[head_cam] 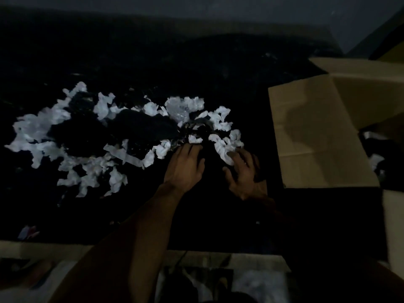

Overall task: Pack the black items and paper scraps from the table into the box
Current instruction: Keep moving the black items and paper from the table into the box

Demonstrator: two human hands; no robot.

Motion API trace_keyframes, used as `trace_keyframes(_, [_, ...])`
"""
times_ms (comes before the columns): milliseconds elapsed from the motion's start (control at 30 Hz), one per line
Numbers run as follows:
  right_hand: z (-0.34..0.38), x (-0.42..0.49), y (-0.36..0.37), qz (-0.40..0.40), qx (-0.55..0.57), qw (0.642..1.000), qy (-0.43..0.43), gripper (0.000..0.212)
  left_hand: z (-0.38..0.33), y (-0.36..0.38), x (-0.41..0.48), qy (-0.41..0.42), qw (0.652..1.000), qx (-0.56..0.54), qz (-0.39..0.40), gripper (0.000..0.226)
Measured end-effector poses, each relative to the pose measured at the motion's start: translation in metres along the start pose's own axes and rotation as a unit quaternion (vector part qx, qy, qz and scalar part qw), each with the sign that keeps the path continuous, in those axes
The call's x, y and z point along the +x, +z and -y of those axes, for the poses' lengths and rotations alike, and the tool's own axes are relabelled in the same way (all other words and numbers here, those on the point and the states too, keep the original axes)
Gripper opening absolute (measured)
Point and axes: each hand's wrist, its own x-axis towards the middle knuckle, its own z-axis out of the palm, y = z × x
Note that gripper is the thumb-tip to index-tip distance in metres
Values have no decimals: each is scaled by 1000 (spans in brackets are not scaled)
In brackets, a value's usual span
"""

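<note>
The scene is very dark. White crumpled paper scraps (65,136) lie spread over the black table (153,62), mixed with black items (140,127) that barely show. My left hand (185,165) lies palm down at the near edge of the pile, fingers spread on scraps and shiny dark bits. My right hand (244,171) rests beside it, fingers apart and touching a white scrap (225,152). Neither hand visibly grips anything. The open cardboard box (371,95) stands at the right, its big flap (317,136) folded out toward my hands.
Some scraps and dark items (376,154) lie inside the box. A single scrap (27,231) sits near the table's front left edge. A pale surface (43,248) runs along the front of the table, with cloth-like things below it.
</note>
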Motion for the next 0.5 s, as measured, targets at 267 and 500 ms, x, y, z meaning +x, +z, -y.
trace_keyframes(267, [-5, -2, 16, -56, -3, 998, 3, 57, 31, -1, 48, 123, 989, 26, -76, 52])
trace_keyframes(500, [-27, 34, 44, 67, 77, 993, 65, 64, 46, 14, 93, 138, 988, 57, 36, 74])
